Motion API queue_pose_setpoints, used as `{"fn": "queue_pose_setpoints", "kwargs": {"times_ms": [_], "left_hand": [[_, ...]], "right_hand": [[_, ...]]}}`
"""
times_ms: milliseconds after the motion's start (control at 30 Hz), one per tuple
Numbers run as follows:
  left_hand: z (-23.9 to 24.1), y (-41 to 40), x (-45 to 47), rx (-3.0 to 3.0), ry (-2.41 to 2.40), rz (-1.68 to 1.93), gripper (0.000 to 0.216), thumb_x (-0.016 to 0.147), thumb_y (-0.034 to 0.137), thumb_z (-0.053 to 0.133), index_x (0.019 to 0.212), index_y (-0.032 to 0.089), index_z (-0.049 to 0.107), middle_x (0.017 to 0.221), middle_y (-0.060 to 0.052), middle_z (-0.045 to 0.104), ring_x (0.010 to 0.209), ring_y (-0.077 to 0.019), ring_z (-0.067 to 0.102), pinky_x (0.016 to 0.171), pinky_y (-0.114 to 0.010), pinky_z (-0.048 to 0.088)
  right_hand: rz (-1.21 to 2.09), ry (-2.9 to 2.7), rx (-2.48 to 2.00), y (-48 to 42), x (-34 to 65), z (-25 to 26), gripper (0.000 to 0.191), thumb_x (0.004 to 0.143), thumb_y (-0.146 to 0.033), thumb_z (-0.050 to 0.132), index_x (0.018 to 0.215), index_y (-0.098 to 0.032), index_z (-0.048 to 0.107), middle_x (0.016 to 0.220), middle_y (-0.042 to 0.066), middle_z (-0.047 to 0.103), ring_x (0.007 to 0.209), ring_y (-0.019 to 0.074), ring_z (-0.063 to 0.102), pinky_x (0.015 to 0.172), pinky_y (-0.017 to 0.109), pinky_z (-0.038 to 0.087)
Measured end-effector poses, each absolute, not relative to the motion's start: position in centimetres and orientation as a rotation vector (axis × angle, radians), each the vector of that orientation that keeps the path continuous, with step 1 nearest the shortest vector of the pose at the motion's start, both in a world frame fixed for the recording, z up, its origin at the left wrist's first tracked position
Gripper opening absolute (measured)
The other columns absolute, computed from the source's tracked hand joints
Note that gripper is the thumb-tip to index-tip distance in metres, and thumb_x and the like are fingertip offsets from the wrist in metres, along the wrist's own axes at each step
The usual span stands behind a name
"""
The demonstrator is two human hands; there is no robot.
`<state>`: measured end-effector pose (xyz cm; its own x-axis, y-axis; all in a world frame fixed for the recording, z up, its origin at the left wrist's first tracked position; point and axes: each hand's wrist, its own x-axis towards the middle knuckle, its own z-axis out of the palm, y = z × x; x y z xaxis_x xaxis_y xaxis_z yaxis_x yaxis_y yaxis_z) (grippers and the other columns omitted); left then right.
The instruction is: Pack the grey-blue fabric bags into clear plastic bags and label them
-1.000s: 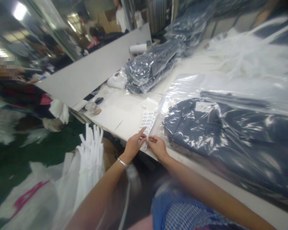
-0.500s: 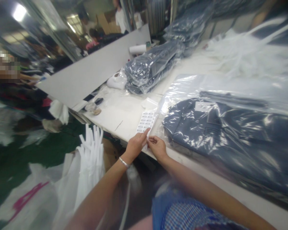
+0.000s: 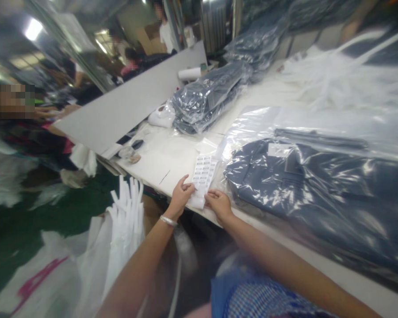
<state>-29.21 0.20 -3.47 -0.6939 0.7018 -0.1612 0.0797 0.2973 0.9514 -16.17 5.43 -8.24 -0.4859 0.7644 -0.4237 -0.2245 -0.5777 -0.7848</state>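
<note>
A white sheet of barcode labels [image 3: 202, 170] lies at the table's front edge, its lower part blank, with another printed sheet showing under its right side. My left hand [image 3: 181, 194] pinches the left edge of the sheet between thumb and bent fingers, the index finger stuck out. At the lower right edge, my right hand [image 3: 219, 204] is closed with its fingertips on the sheet; whether a loose label is between them is too small to tell. Just right of the sheet lies a dark blue bag [image 3: 262, 172] in clear plastic, a white tag on it.
More plastic-wrapped dark bags [image 3: 202, 101] lie farther back, beside a long white board [image 3: 129, 101]. White strips [image 3: 331, 75] are heaped at the back right; others stand in a bundle [image 3: 128, 212] below the table at left. Several people are in the background.
My left hand has drawn back left, from across the sheet to its left edge, uncovering the blank lower part. My right hand stays at the right edge.
</note>
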Motion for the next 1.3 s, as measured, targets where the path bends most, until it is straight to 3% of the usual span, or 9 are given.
{"fn": "queue_pose_setpoints", "kwargs": {"times_ms": [200,333,467,700,933,1133,1300], "left_hand": [[-2.5,0.3,-31.2,0.564,2.028,1.504,0.072,0.074,0.033,0.069,0.14,0.013,0.047,0.079,-0.002,0.065,0.068,-0.0094,0.059,0.053,-0.017,0.037],[-0.9,0.5,-31.9,0.539,2.057,1.614,0.071,0.076,0.039,0.067,0.14,0.017,0.046,0.095,-0.005,0.065,0.076,-0.0089,0.063,0.059,-0.016,0.043],[0.6,0.4,-31.4,0.618,2.072,1.708,0.069,0.079,0.039,0.065,0.141,0.02,0.042,0.105,-0.006,0.064,0.085,-0.0107,0.067,0.07,-0.019,0.05],[0.7,-0.4,-29.5,0.901,2.088,1.679,0.065,0.079,0.036,0.068,0.137,0.016,0.046,0.097,-0.004,0.063,0.078,-0.0137,0.068,0.071,-0.028,0.057],[1.9,-1.1,-21.6,1.602,2.35,1.357,0.053,0.088,0.025,0.059,0.14,0.025,0.047,0.096,-0.001,0.069,0.076,-0.0113,0.067,0.067,-0.022,0.054],[1.9,-0.5,-15.1,2.17,2.334,1.152,0.046,0.092,0.026,0.058,0.138,0.026,0.052,0.099,-0.004,0.074,0.08,-0.0156,0.07,0.071,-0.025,0.054],[1.4,1.0,-11.8,2.395,2.098,1.141,0.041,0.094,0.023,0.055,0.135,0.026,0.055,0.098,-0.005,0.076,0.084,-0.0169,0.072,0.076,-0.026,0.055]], "right_hand": [[2.056,-0.867,-1.092,5.6,-16.6,-9.0,0.029,0.057,-0.028,0.071,0.083,-0.017,0.066,0.078,0.004,0.074,0.069,0.0197,0.069,0.063,0.032,0.058],[2.037,-0.874,-1.059,5.7,-17.1,-9.0,0.028,0.06,-0.029,0.069,0.085,-0.017,0.065,0.083,0.006,0.075,0.075,0.0219,0.071,0.067,0.034,0.059],[2.039,-0.94,-0.938,5.9,-17.4,-7.6,0.031,0.062,-0.024,0.066,0.092,-0.018,0.067,0.095,0.007,0.076,0.092,0.0242,0.071,0.08,0.037,0.058],[1.948,-1.166,-0.879,4.9,-14.5,-5.8,0.043,0.06,-0.013,0.067,0.101,-0.024,0.072,0.112,0.003,0.073,0.113,0.0254,0.064,0.105,0.043,0.045],[2.014,-1.091,-0.728,4.2,-8.2,-1.5,0.036,0.075,-0.045,0.072,0.099,-0.018,0.07,0.1,0.009,0.073,0.096,0.024,0.068,0.081,0.037,0.058],[1.9,-1.033,-0.704,5.0,-2.5,1.1,0.03,0.075,-0.044,0.074,0.092,-0.02,0.068,0.097,0.005,0.073,0.097,0.0212,0.067,0.089,0.035,0.054],[1.79,-0.97,-0.814,6.0,1.0,0.0,0.029,0.073,-0.044,0.076,0.084,-0.02,0.066,0.082,0.002,0.071,0.083,0.0188,0.067,0.08,0.032,0.055]]}}
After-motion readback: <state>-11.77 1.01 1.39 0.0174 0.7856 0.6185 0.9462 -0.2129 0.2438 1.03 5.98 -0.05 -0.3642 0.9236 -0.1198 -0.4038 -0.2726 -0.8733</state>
